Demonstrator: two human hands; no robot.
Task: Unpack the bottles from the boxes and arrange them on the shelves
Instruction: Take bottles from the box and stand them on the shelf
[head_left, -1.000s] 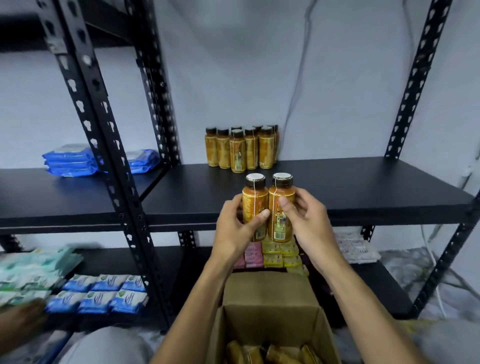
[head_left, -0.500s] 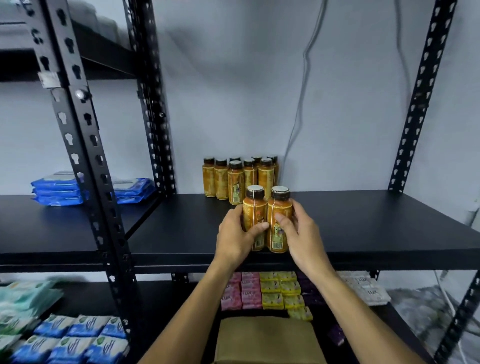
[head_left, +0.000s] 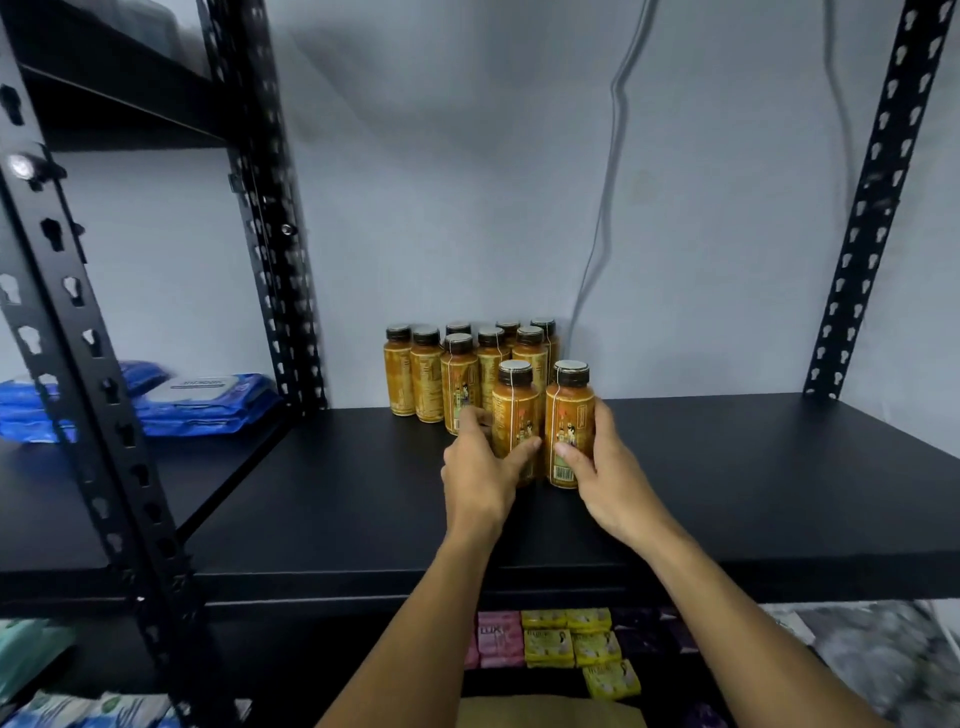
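box (head_left: 545, 712) nearest, only its flap shows | left hand (head_left: 478, 467) curled round left bottle (head_left: 514, 415), right hand (head_left: 605, 467) curled round right bottle (head_left: 569, 421) | both upright, side by side, mid shelf (head_left: 727, 493), probably to land together | stocked bottles (head_left: 457, 369) just behind, packed against the far wall, front kept free

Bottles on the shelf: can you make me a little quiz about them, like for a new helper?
1. True or false: the left hand grips the left bottle and the right hand grips the right bottle.
2. Where are these two? A) in front of the back bottles on the black shelf B) in a box C) on the floor
3. Fill in: the soft packs on the left shelf are ___.
Key: 1 true; 2 A; 3 blue.
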